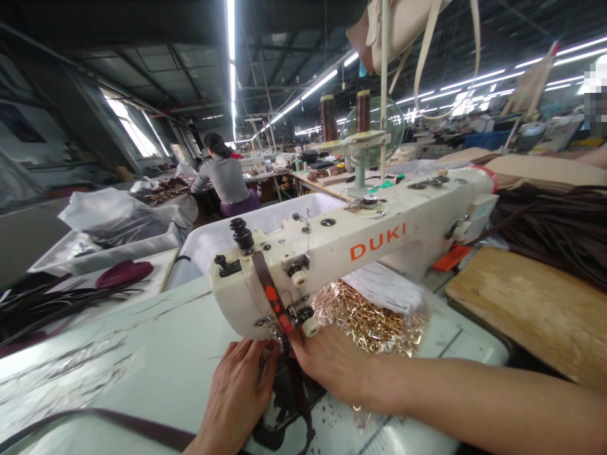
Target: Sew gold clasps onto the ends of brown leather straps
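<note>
At the head of the cream sewing machine (332, 253), both hands are in tight under the needle end. The left hand (237, 395) lies flat, fingers spread and released, pressing a dark brown strap (296, 385) onto the pale green desk (118, 366). The right hand (332, 370) sits just beside it, fingertips pinching the same strap below the needle. Behind that hand, a bag of gold chain (374, 319) touches the machine's arm.

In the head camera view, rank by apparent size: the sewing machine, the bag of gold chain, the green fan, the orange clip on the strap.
1. Sewing machine
2. Bag of gold chain
3. Green fan, farther away, so unsure
4. Orange clip
</note>
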{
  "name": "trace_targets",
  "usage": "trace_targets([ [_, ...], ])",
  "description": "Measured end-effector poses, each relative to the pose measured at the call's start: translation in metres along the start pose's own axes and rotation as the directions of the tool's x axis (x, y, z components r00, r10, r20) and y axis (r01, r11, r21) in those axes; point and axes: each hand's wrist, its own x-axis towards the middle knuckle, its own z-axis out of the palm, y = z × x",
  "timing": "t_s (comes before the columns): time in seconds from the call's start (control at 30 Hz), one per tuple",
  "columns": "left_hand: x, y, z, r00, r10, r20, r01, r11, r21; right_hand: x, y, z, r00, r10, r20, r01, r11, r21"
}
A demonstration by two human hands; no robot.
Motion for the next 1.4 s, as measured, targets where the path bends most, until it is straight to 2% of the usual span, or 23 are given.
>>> trace_targets([
  [0.17,0.0,0.001,-0.001,0.998,0.038,-0.05,-0.038,0.999,0.018,-0.002,-0.002,-0.008,1.0,-0.017,-0.012,0.017,1.0,-0.023],
  [0.4,0.001,0.003,-0.003,0.997,0.078,-0.024,-0.079,0.995,-0.063,0.001,-0.008,-0.007,0.999,-0.022,0.039,0.024,0.999,-0.049],
  [0.6,0.003,0.007,-0.003,0.999,0.051,0.018,-0.048,0.989,-0.139,0.005,-0.009,-0.007,1.0,-0.031,-0.005,0.03,0.998,-0.063],
  [0.67,0.003,0.008,-0.014,0.995,0.059,0.079,-0.037,0.967,-0.253,0.003,-0.006,-0.012,1.0,-0.025,0.003,0.025,0.999,-0.039],
  [0.7,0.002,0.008,-0.021,0.985,0.078,0.156,-0.02,0.939,-0.344,0.001,-0.003,-0.016,1.0,-0.028,0.008,0.028,0.999,-0.018],
  [0.77,0.002,0.005,-0.039,0.914,0.169,0.369,0.061,0.842,-0.536,-0.005,0.006,-0.025,0.999,-0.038,0.008,0.037,0.999,0.037],
  [0.8,0.002,0.002,-0.046,0.864,0.218,0.453,0.11,0.798,-0.593,-0.008,0.012,-0.03,0.999,-0.038,0.007,0.037,0.997,0.062],
  [0.83,0.002,-0.001,-0.052,0.837,0.234,0.494,0.141,0.781,-0.608,-0.01,0.019,-0.035,1.0,-0.025,0.006,0.024,0.997,0.076],
  [0.87,0.001,-0.005,-0.054,0.846,0.212,0.489,0.135,0.803,-0.581,-0.012,0.027,-0.039,1.0,-0.007,0.009,0.006,0.997,0.08],
  [0.9,0.001,-0.008,-0.053,0.885,0.159,0.438,0.098,0.856,-0.508,-0.014,0.035,-0.042,1.0,0.009,0.019,-0.01,0.997,0.072],
  [0.97,-0.002,-0.012,-0.043,0.968,0.073,0.241,-0.008,0.966,-0.258,-0.015,0.049,-0.045,0.999,0.004,0.046,-0.006,0.999,0.045],
  [1.03,-0.007,-0.011,-0.03,0.986,0.145,0.084,-0.145,0.989,-0.01,-0.015,0.058,-0.046,0.997,-0.041,0.059,0.039,0.998,0.039],
  [1.13,-0.015,0.001,-0.018,0.931,0.364,0.029,-0.36,0.903,0.233,-0.014,0.063,-0.046,0.993,-0.095,0.066,0.09,0.993,0.078],
  [1.2,-0.018,0.011,-0.019,0.88,0.475,0.024,-0.451,0.819,0.354,-0.013,0.061,-0.046,0.989,-0.12,0.091,0.11,0.988,0.113],
  [1.3,-0.017,0.021,-0.024,0.826,0.563,0.035,-0.512,0.722,0.466,-0.013,0.056,-0.045,0.983,-0.151,0.105,0.134,0.979,0.153],
  [1.4,-0.015,0.02,-0.023,0.815,0.576,0.069,-0.53,0.691,0.492,-0.013,0.053,-0.044,0.982,-0.165,0.09,0.147,0.973,0.176],
])
